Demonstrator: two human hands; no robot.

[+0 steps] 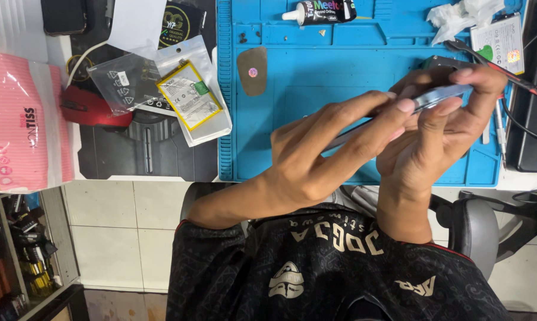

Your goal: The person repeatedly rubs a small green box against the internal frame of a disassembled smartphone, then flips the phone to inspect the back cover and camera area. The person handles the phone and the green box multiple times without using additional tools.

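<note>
My left hand (322, 157) and my right hand (443, 134) together hold a thin phone (441, 97) edge-on above a blue work mat (316, 89). The phone's pale blue rim shows between the fingers, and most of its body is hidden by my left hand. Left-hand fingers lie along the phone's long side. The thumb and fingers of my right hand pinch its far end. My dark patterned shirt fills the bottom of the view.
On the mat lie a black glue tube (319, 10), a brown oval pad (252, 70), crumpled white tissue (458, 15) and a red-and-black hand tool (500, 66). To the left are a bagged battery (191, 95), a red mouse (93, 108) and a pink tissue pack (19, 119).
</note>
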